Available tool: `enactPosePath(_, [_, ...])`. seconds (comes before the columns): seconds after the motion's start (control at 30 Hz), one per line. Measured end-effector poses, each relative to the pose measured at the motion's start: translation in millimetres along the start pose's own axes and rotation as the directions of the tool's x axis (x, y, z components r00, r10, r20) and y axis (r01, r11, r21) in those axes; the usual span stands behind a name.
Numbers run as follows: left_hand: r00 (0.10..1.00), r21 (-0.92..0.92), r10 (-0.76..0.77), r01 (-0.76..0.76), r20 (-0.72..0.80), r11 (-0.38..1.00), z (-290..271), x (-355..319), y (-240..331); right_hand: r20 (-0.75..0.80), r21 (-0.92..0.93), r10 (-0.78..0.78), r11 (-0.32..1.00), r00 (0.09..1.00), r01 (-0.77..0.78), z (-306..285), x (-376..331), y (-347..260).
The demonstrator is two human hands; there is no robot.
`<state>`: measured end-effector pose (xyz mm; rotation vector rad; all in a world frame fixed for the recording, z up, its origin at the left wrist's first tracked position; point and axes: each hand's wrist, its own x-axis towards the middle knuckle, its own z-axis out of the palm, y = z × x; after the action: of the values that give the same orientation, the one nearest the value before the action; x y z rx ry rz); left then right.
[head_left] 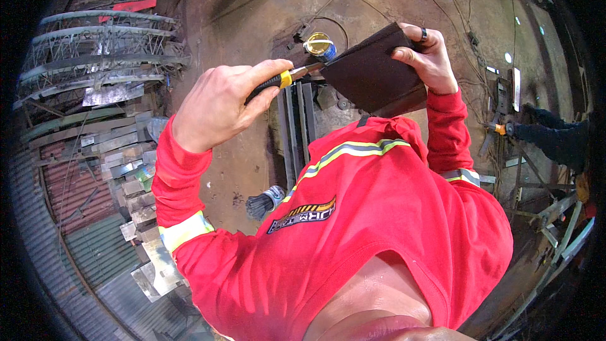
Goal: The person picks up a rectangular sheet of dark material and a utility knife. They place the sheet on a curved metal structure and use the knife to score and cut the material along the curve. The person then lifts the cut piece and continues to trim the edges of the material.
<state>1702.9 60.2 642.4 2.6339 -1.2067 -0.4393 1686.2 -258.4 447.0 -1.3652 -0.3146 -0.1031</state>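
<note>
A knife with a black and yellow handle is gripped in my left hand, the fingers wrapped round it. Its metal blade points right and meets or nearly meets the near-left corner of a dark brown sheet. The sheet looks folded or layered, with rough, flat faces like sandpaper. My right hand holds the sheet by its far right edge, thumb on the face towards me and fingers behind it. Just beyond the blade stands a round tin, yellowish on top and blue on its side, with a pale strip across it.
Long dark metal bars run below my hands, and a grey glove lies beside them. Curved metal trusses and corrugated sheets fill the left side. Cables trail over the floor. At right is another person's dark-clothed leg.
</note>
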Motion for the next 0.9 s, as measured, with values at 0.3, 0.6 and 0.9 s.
enactPosePath(0.3, [0.951, -0.357, -0.128, 0.021, -0.28, 0.934, 6.3, 18.1, -3.0, 0.068, -0.061, 0.027, 0.998, 0.997, -0.023, -9.0, 3.2, -8.7])
enactPosePath(0.6, [0.978, -0.993, -0.179, 0.111, 0.103, 0.038, 136.3, 118.9, -9.2, -0.176, -0.245, -0.139, 0.965, 0.975, 0.093, -29.7, -13.6, -23.2])
enactPosePath(0.9, [0.957, -0.988, -0.286, 0.0, 0.045, -0.154, 169.0, 173.7, 0.2, -0.603, -0.1, 0.046, 0.986, 0.796, -0.133, -2.8, -79.0, -12.2])
